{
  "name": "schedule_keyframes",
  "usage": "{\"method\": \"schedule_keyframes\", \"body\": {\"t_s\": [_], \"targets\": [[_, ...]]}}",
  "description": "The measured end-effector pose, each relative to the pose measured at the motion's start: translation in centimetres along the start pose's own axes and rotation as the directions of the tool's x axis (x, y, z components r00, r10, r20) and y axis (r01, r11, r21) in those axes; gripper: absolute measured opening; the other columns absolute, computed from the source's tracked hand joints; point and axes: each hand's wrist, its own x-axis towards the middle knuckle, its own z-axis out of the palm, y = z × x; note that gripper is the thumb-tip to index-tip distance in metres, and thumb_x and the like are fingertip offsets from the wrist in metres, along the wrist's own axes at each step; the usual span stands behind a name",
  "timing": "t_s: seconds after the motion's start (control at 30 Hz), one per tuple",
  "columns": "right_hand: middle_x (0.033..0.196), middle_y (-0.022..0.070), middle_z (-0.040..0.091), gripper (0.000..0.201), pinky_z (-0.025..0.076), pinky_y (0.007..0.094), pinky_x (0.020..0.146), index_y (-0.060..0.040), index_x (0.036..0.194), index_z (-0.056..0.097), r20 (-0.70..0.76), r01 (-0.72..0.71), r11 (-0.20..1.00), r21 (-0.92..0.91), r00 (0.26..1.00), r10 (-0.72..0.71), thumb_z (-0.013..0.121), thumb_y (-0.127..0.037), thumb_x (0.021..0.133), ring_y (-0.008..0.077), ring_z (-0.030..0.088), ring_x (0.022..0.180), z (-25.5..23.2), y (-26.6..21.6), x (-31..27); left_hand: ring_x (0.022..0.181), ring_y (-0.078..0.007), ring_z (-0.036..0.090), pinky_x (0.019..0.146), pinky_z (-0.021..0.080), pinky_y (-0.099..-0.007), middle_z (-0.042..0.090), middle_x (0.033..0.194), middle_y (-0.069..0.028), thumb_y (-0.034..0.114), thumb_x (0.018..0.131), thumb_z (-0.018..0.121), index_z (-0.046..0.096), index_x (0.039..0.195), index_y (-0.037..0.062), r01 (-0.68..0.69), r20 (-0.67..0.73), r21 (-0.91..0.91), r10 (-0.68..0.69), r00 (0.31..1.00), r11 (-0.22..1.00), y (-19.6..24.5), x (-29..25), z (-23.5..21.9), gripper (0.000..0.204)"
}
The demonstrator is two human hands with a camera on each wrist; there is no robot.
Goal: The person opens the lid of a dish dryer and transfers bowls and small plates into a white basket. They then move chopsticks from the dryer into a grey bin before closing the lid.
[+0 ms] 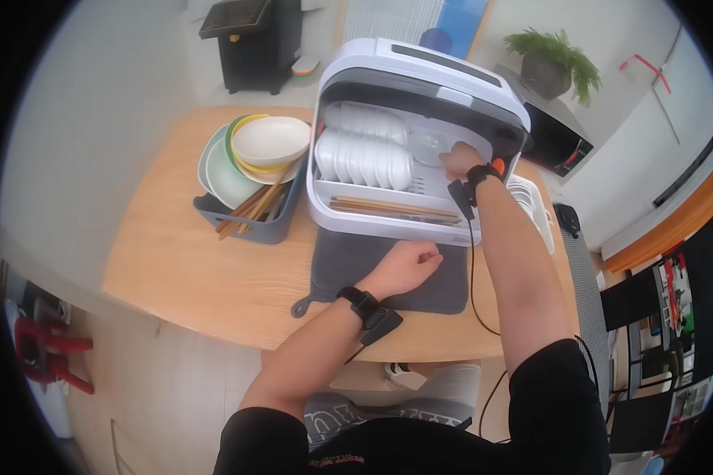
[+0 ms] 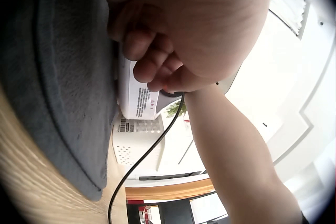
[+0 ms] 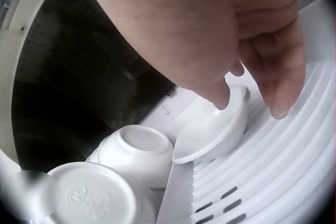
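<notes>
My right hand (image 1: 461, 161) reaches into a white dish box (image 1: 317, 198) with a raised dark lid. Its thumb lies over the inside of a small white bowl (image 3: 210, 129), with fingers around the far rim. The bowl leans on its side on the ribbed rack (image 3: 283, 145). Left of it, several white bowls (image 1: 360, 158) stand in rows. Chopsticks (image 1: 392, 209) lie in the box's front trough. My left hand (image 1: 404, 267), fingers loosely curled around nothing, rests over a dark grey mat (image 1: 337, 269) before the box.
To the left, a grey basin (image 1: 261, 231) holds stacked plates and bowls (image 1: 271, 141) and wooden chopsticks (image 1: 249, 212). A white basket (image 1: 540, 210) stands right of the box. A black cable (image 1: 473, 269) hangs from my right wrist to the wooden table (image 1: 182, 285). A potted plant (image 1: 550, 67) is behind.
</notes>
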Motion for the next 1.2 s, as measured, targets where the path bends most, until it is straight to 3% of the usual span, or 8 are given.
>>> {"method": "schedule_keyframes", "body": {"t_s": [0.07,0.2,0.27,0.37,0.57,0.73,0.97,1.2], "targets": [[0.081,0.0211,0.070,0.031,0.056,0.0390,0.053,0.0095,0.096,0.063,0.074,-0.036,0.999,-0.033,0.997,0.038,0.056,-0.019,0.088,0.0254,0.071,0.057,0.6,-0.1,1.1,0.060,-0.0119,0.052,0.059,0.045,-0.0288,0.060,0.066,-0.0059,0.017,0.092,0.064,0.064,0.088,-0.0009,-0.020,-0.029,-0.003,0.019,0.999,1.000,-0.2,0.1,0.1,0.018],[0.085,0.0223,0.071,0.022,0.058,0.0397,0.062,0.0094,0.095,0.064,-0.139,-0.181,0.954,0.237,0.966,0.218,0.061,-0.007,0.080,0.0287,0.072,0.068,1.4,0.6,1.4,0.059,-0.0139,0.052,0.058,0.044,-0.0299,0.059,0.065,-0.0079,0.017,0.092,0.063,0.064,0.088,-0.0014,-0.046,-0.020,0.005,0.046,0.999,0.999,-0.3,0.2,0.1,0.019],[0.092,0.0271,0.069,0.023,0.057,0.0445,0.073,0.0111,0.095,0.062,-0.243,0.003,0.985,-0.174,0.969,-0.046,0.059,-0.008,0.081,0.0379,0.070,0.082,0.9,1.8,1.8,0.059,-0.0139,0.052,0.059,0.045,-0.0298,0.060,0.066,-0.0074,0.017,0.092,0.064,0.063,0.088,-0.0018,-0.035,-0.021,0.002,0.035,0.999,0.999,-0.1,0.1,0.1,0.019],[0.091,0.0286,0.066,0.019,0.052,0.0444,0.083,0.0060,0.092,0.064,-0.385,0.154,0.941,-0.302,0.883,-0.268,0.059,-0.007,0.080,0.0434,0.065,0.089,-0.2,2.5,0.0,0.061,-0.0132,0.053,0.060,0.045,-0.0295,0.061,0.067,-0.0068,0.017,0.091,0.064,0.064,0.089,-0.0016,-0.015,-0.029,-0.001,0.015,0.999,1.000,-0.1,0.1,0.0,0.019],[0.089,0.0259,0.067,0.021,0.053,0.0481,0.077,0.0000,0.105,0.060,-0.483,0.227,0.946,-0.233,0.817,-0.315,0.059,-0.013,0.089,0.0433,0.065,0.085,-3.7,1.3,-11.8,0.063,-0.0118,0.055,0.060,0.045,-0.0292,0.062,0.069,-0.0059,0.018,0.092,0.063,0.065,0.091,-0.0001,-0.017,-0.124,0.053,0.023,0.992,0.998,0.2,0.1,-0.9,0.018],[0.085,0.0211,0.068,0.019,0.051,0.0465,0.068,-0.0042,0.108,0.059,-0.549,0.230,0.973,-0.026,0.810,-0.206,0.058,-0.013,0.092,0.0406,0.066,0.079,-8.2,6.6,-19.4,0.064,-0.0109,0.057,0.060,0.045,-0.0264,0.063,0.070,-0.0044,0.018,0.093,0.061,0.065,0.091,0.0004,0.006,-0.114,0.023,-0.004,0.994,1.000,-0.2,0.2,-0.8,0.018],[0.091,0.0193,0.069,0.019,0.050,0.0487,0.075,-0.0049,0.107,0.059,-0.482,-0.070,0.959,-0.274,0.873,-0.074,0.055,-0.019,0.094,0.0388,0.065,0.089,-7.8,13.9,-19.6,0.065,-0.0079,0.055,0.061,0.044,-0.0241,0.059,0.070,-0.0007,0.018,0.094,0.061,0.064,0.090,0.0003,0.026,-0.110,0.056,-0.020,0.994,0.998,-0.2,0.3,-1.0,0.019],[0.096,0.0203,0.068,0.019,0.050,0.0482,0.079,-0.0033,0.104,0.060,-0.335,-0.034,0.935,-0.353,0.938,-0.093,0.055,-0.019,0.094,0.0390,0.064,0.092,-6.3,14.7,-17.8,0.065,-0.0108,0.055,0.062,0.045,-0.0265,0.061,0.070,-0.0037,0.019,0.093,0.061,0.064,0.089,-0.0004,0.049,-0.123,0.031,-0.045,0.991,0.998,-0.4,0.2,-1.4,0.020]]}}
